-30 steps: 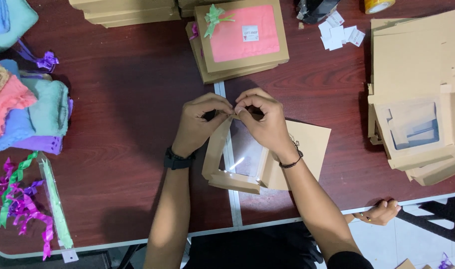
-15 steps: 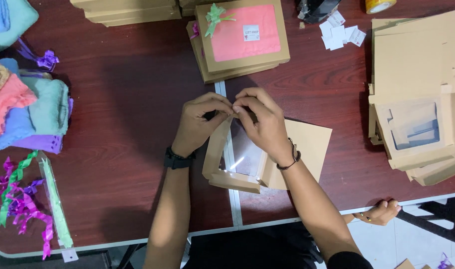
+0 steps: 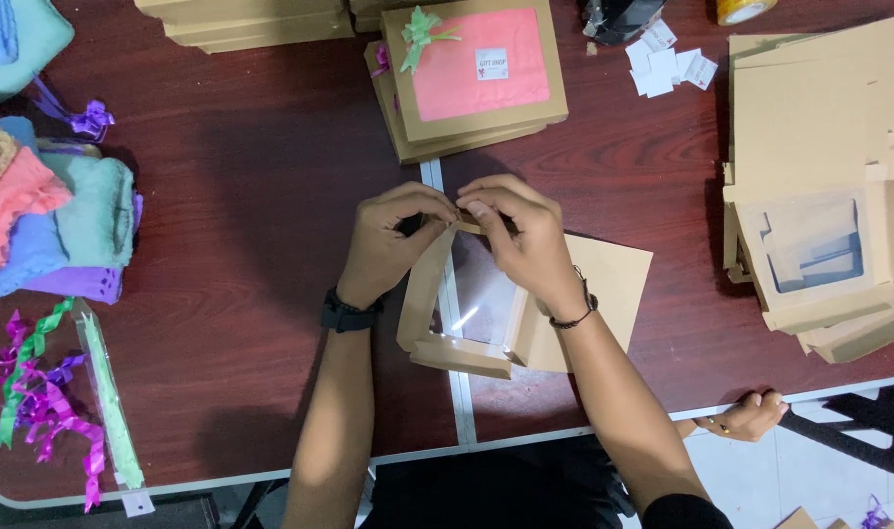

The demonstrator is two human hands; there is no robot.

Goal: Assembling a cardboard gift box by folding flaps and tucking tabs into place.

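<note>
Dark reddish wood-grain tabletop (image 3: 251,196) fills the view, with a pale seam strip running down its middle and a white tiled floor showing past the near edge. Folded towels (image 3: 46,225) in pink, blue and teal are stacked at the left, above curled ribbons (image 3: 36,402) in purple and green. At the far side sits a finished box with a pink insert and green bow (image 3: 476,73); a pile of flat cardboard window boxes (image 3: 819,225) lies at the right, with small white labels (image 3: 672,67) beyond it. Left hand (image 3: 393,245) and right hand (image 3: 520,235) meet at the top edge of a brown window box (image 3: 467,304) lying at the table's centre, fingers curled and pinching the cardboard flap between them. Its clear window faces up
</note>
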